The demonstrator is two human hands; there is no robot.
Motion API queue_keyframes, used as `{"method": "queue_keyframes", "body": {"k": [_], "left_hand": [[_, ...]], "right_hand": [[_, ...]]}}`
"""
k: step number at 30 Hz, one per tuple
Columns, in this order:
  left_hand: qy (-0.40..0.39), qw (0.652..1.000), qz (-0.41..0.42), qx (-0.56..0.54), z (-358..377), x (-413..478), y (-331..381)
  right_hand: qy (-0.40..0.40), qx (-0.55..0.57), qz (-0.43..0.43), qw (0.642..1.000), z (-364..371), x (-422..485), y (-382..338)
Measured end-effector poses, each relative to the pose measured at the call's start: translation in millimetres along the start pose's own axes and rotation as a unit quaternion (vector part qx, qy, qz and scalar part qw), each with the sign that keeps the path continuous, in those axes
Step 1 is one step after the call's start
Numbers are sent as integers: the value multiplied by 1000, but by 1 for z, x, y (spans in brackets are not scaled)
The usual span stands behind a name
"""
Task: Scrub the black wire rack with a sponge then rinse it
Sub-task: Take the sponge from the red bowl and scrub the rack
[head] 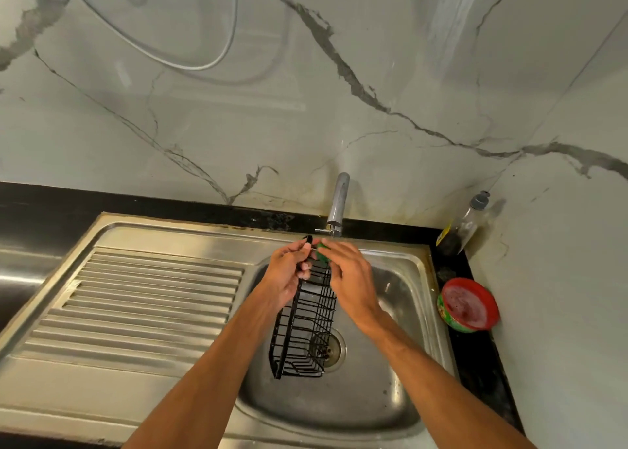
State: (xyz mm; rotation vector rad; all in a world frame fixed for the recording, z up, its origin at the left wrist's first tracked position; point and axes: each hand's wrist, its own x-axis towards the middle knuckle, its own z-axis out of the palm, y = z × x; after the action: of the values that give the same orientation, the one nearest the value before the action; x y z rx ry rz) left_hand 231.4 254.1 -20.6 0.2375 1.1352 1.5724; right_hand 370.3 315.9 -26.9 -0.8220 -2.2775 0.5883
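Black wire rack [306, 329]: tilted over sink basin [390, 397], left hand [289, 272] fingers gripping its top.
Green sponge [323, 253]: held by right hand [350, 278] against rack's top.
Progress: scrubbing apparently underway; rinsing remains.

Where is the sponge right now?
Head view, centre: the green sponge sits under the right hand against the top end of the black wire rack, just below the faucet, beside the left hand.

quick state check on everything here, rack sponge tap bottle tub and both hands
black wire rack, upended over sink, top end held
sponge, against rack's top end
left hand, grips rack's top
right hand, holds sponge
tap, flow cannot be told
bottle, upright, capped
tub, upright, lid unclear
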Motion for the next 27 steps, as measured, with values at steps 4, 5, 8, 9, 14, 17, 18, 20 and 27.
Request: {"method": "queue_keyframes", "body": {"k": [4,5,8,9,14,17,18,20,27], "left_hand": [[10,998,-49,-40,-1,-2,1],[15,997,-55,-46,-2,-2,2],[24,996,-70,-55,-2,-1,-1],[27,996,-69,-54,-2,0,-1],[59,992,-83,-74,2,-1,7],[75,991,-78,-81,0,-1,10],[77,991,-74,-77,-1,0,9],[75,992,-69,-70,0,1,8],[78,991,-77,-71,5,1,9]], "right_hand": [[50,-17,59,997,-13,-10,28],[61,-15,73,995,-15,-8,27],[33,-18,-7,999,-5,0,-9],[12,-16,-38,999,2,0,-19],[15,-29,-2,999,-5,-20,19],[23,-24,-11,999,-7,-17,5],[14,-26,-48,998,-3,-15,-10],[-4,-19,-105,994,8,-18,-24],[-31,-17,-181,983,-11,-36,-15]]}}
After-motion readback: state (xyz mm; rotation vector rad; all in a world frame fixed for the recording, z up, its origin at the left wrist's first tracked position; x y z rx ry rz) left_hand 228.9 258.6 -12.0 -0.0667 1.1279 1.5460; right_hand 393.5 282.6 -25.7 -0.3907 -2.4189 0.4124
